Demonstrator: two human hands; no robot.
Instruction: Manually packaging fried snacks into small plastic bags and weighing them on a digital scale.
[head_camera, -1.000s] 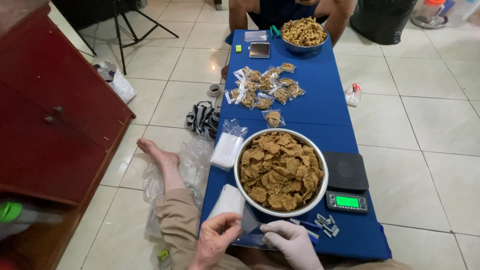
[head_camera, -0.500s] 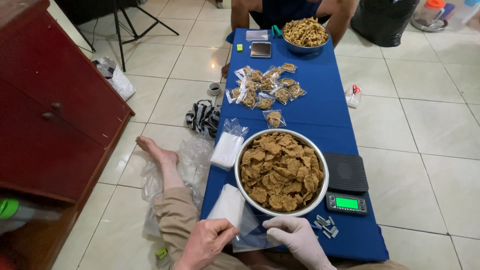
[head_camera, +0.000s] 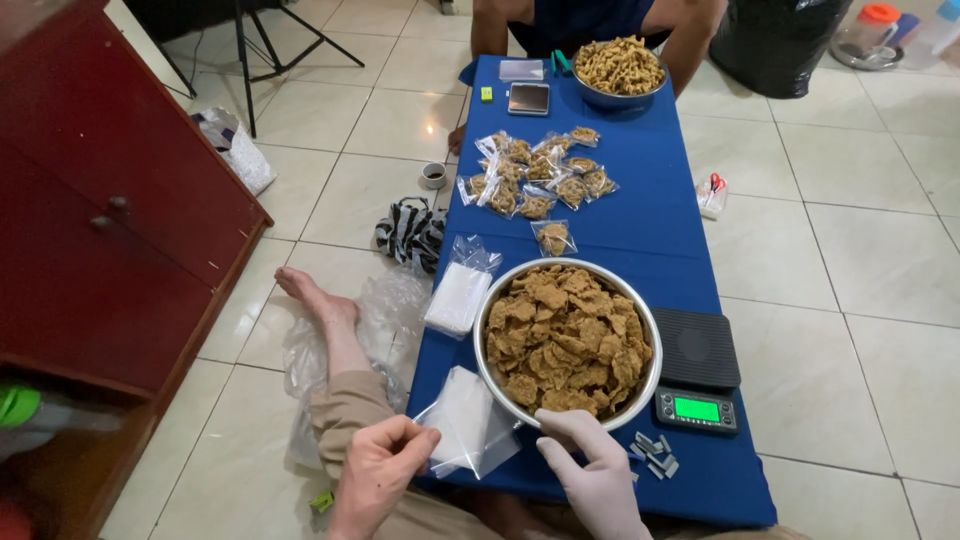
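On the blue table (head_camera: 640, 215), 1 bare left hand (head_camera: 375, 475) pinches 1 clear bag (head_camera: 470, 425); the gloved right hand (head_camera: 598, 470) grips 1 bowl (head_camera: 566, 342).

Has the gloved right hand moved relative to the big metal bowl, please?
Yes. The right hand has moved up from the table edge to the near rim of the metal bowl.

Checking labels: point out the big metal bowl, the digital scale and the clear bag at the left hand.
metal bowl (head_camera: 652, 385), head view, right rim.
digital scale (head_camera: 697, 347), head view, black weighing plate.
clear bag (head_camera: 466, 422), head view, middle of the bag.
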